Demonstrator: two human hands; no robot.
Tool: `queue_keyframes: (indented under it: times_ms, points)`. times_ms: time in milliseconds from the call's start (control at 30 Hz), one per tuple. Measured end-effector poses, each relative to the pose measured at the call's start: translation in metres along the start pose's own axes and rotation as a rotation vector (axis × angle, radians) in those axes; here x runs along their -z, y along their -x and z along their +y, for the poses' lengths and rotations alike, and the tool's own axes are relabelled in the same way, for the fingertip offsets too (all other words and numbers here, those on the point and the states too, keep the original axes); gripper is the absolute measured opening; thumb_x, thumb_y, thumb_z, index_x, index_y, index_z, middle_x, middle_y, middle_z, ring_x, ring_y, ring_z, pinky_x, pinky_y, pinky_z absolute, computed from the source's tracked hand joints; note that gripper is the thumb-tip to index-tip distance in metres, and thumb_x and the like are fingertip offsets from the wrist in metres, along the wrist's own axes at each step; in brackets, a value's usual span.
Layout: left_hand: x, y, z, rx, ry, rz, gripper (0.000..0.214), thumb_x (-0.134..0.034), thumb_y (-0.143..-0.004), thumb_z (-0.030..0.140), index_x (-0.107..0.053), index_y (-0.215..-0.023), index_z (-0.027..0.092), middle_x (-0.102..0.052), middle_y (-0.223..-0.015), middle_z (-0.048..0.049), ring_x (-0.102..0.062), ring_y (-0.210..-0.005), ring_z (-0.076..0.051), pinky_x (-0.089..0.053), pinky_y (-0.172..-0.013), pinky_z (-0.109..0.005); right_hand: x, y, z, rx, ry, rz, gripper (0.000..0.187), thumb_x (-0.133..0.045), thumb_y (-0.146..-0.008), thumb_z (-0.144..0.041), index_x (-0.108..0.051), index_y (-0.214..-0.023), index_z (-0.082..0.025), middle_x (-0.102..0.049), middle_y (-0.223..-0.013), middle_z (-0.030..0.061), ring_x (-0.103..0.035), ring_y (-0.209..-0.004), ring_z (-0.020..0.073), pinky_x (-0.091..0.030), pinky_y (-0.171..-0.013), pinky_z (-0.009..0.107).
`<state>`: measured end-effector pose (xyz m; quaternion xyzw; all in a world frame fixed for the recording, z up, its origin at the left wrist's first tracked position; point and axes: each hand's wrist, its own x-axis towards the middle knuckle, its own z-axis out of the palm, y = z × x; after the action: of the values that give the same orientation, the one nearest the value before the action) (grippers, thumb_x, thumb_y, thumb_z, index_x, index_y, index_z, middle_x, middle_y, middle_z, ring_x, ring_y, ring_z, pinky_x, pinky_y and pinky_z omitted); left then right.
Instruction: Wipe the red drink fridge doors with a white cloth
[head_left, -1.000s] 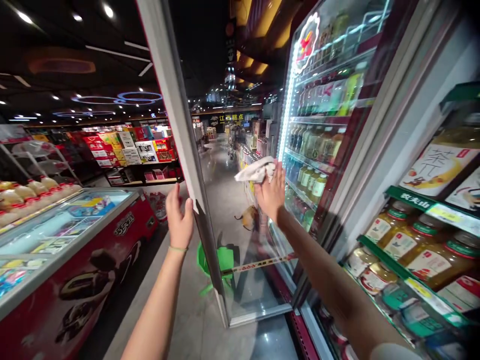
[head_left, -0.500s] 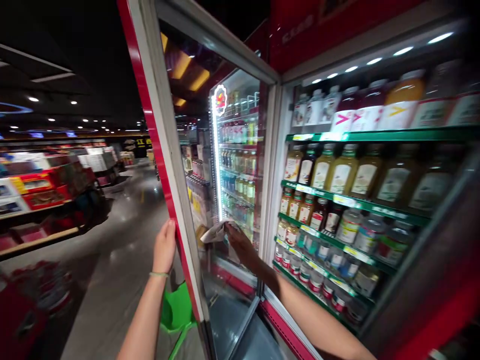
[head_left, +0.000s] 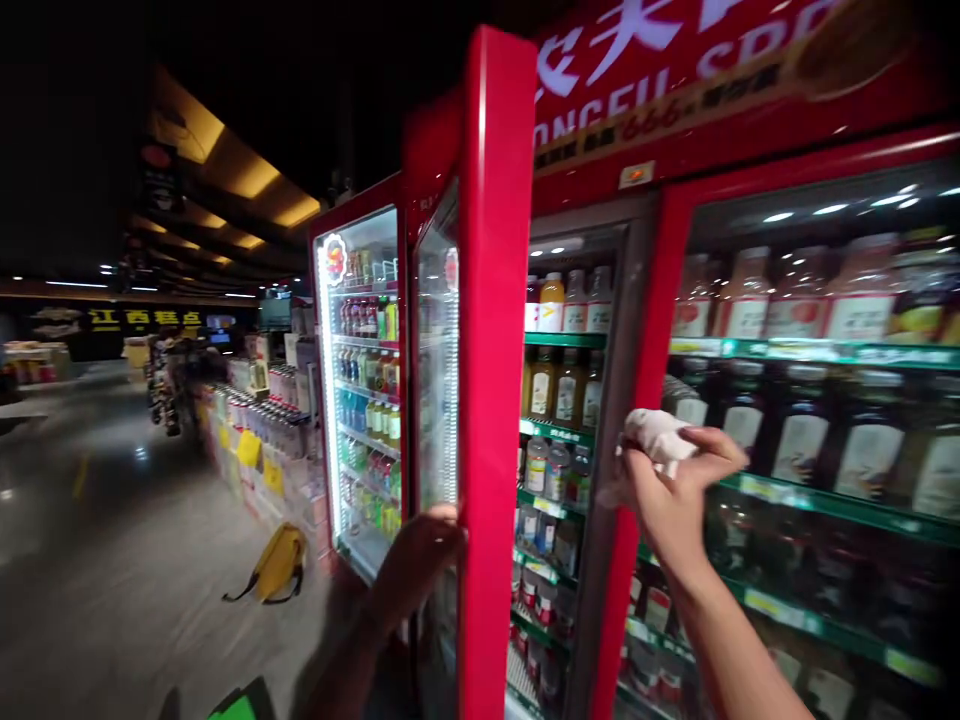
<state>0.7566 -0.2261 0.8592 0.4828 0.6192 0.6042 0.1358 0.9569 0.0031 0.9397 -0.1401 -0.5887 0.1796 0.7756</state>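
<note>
Door (head_left: 495, 400) upright, edge-on to cam; L fingers (head_left: 444, 520) round edge, R fingers (head_left: 711, 442) tight on cloth (head_left: 655, 432)

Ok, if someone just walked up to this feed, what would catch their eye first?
The red fridge door stands edge-on at centre frame, the left hand on its edge in shadow. Right of it, the right hand bunches a white cloth before the bottle shelves. Further left a lit cooler glows, with a yellow bag on the floor near it.
</note>
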Motion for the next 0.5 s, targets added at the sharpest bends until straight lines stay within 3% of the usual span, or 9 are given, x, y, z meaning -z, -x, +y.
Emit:
queue_keyframes:
  times_ms: [100,233,367,500]
  points:
    - [-0.082,-0.051,-0.002,-0.057,0.036,-0.054,0.043,-0.06,-0.087,0.062,-0.063,-0.089,0.019,-0.063,-0.078,-0.0013,-0.06,-0.075,-0.016,-0.053,-0.072,-0.028,0.058,-0.041,0.009,0.144,0.16,-0.029,0.041,-0.072,-0.078,-0.031,-0.049,-0.111,-0.027,-0.039,-0.118,0.0071,-0.05,-0.116,0.028,-0.044,-0.106,0.054]
    - [-0.169,-0.116,-0.009,-0.088,0.028,-0.051,0.038,-0.057,-0.089,0.057,-0.062,-0.088,0.019,-0.065,-0.08,-0.0027,-0.061,-0.076,-0.015,-0.053,-0.07,-0.026,0.1,-0.07,0.026,0.17,0.163,-0.219,0.027,-0.068,-0.086,-0.035,-0.057,-0.11,-0.033,-0.06,-0.108,0.0066,-0.064,-0.097,0.0276,-0.055,-0.084,0.047]
    - [-0.214,-0.17,-0.021,-0.093,-0.032,-0.052,0.029,-0.053,-0.092,0.044,-0.066,-0.09,0.019,-0.067,-0.079,-0.0026,-0.064,-0.074,-0.015,-0.053,-0.069,-0.026,0.118,-0.085,0.046,0.231,0.207,-0.34,0.02,-0.062,-0.089,-0.028,-0.064,-0.109,-0.032,-0.068,-0.111,0.0062,-0.068,-0.107,0.0276,-0.055,-0.088,0.043]
    - [-0.23,-0.206,-0.027,-0.134,-0.11,-0.124,0.024,-0.05,-0.093,0.033,-0.07,-0.091,0.019,-0.071,-0.077,-0.002,-0.068,-0.072,-0.015,-0.054,-0.068,-0.026,0.112,-0.106,0.055,0.235,0.274,-0.369,0.024,-0.058,-0.087,-0.027,-0.064,-0.111,-0.031,-0.069,-0.112,0.0059,-0.068,-0.106,0.0265,-0.056,-0.087,0.041]
